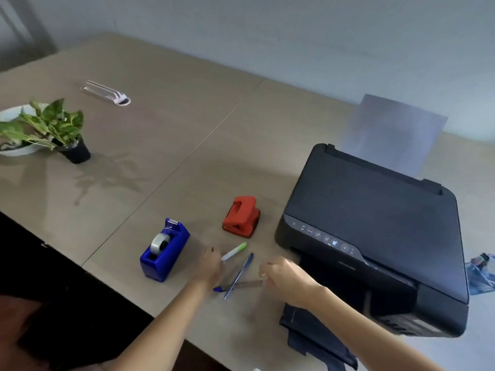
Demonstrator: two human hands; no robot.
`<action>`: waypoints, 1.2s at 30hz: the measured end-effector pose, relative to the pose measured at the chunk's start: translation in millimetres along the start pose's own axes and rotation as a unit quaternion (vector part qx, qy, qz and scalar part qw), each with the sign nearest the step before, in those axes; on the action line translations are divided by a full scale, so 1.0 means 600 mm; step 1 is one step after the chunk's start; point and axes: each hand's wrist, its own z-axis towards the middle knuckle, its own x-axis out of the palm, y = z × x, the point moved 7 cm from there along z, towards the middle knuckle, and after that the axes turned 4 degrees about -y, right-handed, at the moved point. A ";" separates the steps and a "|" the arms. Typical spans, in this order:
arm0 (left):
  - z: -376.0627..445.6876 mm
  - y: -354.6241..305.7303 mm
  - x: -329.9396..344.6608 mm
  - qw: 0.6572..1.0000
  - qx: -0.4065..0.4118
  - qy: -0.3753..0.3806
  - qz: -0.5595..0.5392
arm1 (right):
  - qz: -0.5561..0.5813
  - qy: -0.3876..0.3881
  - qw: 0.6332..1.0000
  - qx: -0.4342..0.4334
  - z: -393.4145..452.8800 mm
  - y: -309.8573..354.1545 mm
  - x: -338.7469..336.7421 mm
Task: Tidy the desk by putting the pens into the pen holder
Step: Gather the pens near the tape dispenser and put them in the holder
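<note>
Three pens lie on the beige desk in front of me. A white marker with a green cap (235,251) points up to the right, and my left hand (211,266) touches its near end; the blur hides whether the fingers grip it. A blue pen (239,274) lies diagonally, crossing over a clear pen with a blue cap (241,285). My right hand (284,277) has its fingers curled and pinched on the right end of that clear pen. A blue mesh holder (482,277) shows partly at the right edge, behind the printer.
A black printer (375,223) stands just right of my right hand, with its dark tray (316,336) sticking out at the desk's front. A red hole punch (242,216) and a blue tape dispenser (164,250) sit near the pens. A potted plant (53,127) is far left.
</note>
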 end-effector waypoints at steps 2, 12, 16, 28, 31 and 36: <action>0.003 0.000 -0.008 1.000 -0.008 -0.025 -0.015 | -0.040 0.035 0.998 0.028 0.023 -0.003 0.040; -0.019 -0.032 0.025 0.997 0.032 0.061 0.019 | -0.109 0.060 0.988 0.090 0.062 -0.028 0.119; -0.017 -0.025 -0.003 0.997 0.050 0.028 -0.042 | -0.094 0.078 0.989 0.081 0.049 -0.026 0.109; -0.093 -0.252 -0.234 0.951 0.210 -0.065 -0.219 | 0.200 -0.291 0.930 0.102 -0.277 -0.113 -0.216; -0.118 -0.400 -0.250 0.930 0.317 -0.059 -0.175 | 0.208 -0.448 0.847 0.197 -0.409 -0.216 -0.276; -0.170 -0.676 -0.185 0.893 0.430 -0.030 -0.129 | 0.203 -0.597 0.690 0.355 -0.599 -0.420 -0.279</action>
